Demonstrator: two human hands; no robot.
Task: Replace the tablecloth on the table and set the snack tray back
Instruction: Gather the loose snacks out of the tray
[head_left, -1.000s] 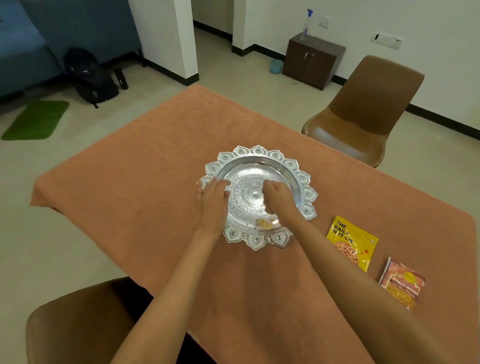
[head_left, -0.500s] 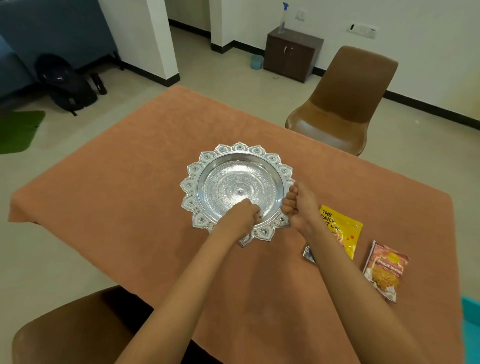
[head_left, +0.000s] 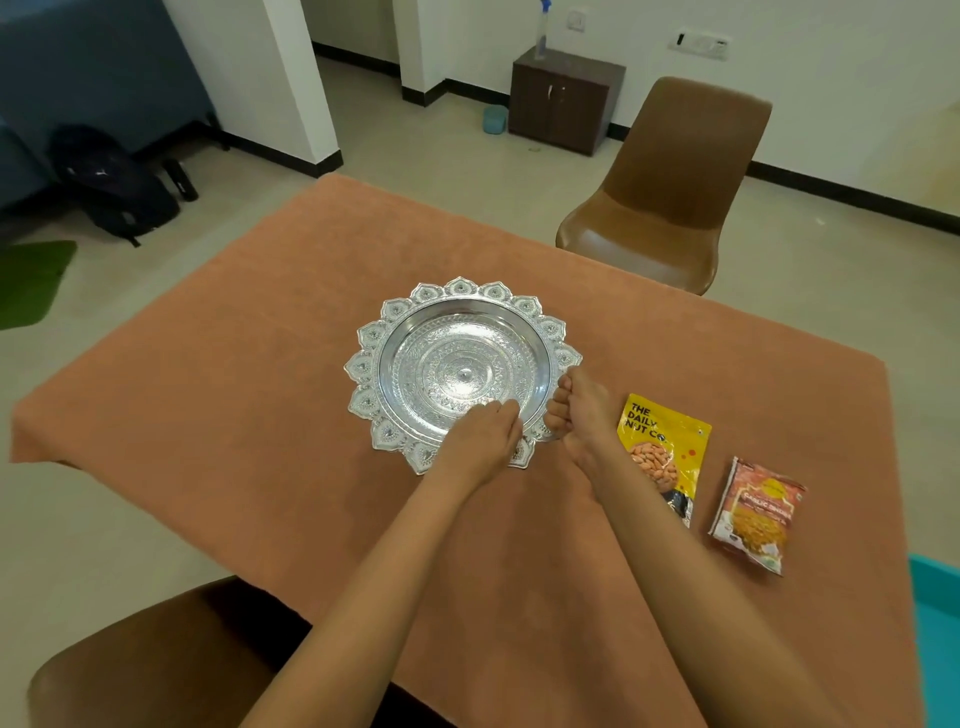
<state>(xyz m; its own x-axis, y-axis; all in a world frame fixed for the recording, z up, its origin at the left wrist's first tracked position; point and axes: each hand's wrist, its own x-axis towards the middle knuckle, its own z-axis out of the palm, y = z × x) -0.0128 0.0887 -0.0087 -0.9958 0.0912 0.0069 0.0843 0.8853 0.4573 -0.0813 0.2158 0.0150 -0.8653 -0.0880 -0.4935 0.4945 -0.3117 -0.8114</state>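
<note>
An ornate silver snack tray (head_left: 457, 291) with a petal-shaped rim stands near the middle of the orange tablecloth (head_left: 234, 364), which covers the table. My left hand (head_left: 483, 436) lies over the tray's near rim, its fingers curled down into the dish. At the tray's right near edge, my right hand (head_left: 576, 410) has its fingers curled against the rim. The tray holds nothing. A yellow nut packet (head_left: 660, 441) and a red snack packet (head_left: 758, 509) lie flat on the cloth to the right of the tray.
A brown chair (head_left: 670, 197) stands at the table's far right side, another brown chair (head_left: 156, 665) at the near left. A teal object (head_left: 940, 623) shows at the right edge. A dark cabinet (head_left: 566, 98) and a black backpack (head_left: 114, 182) are on the floor beyond.
Both hands drew back from the tray's middle to its near and right rim. The yellow packet, partly covered by my right arm before, is now in plain sight.
</note>
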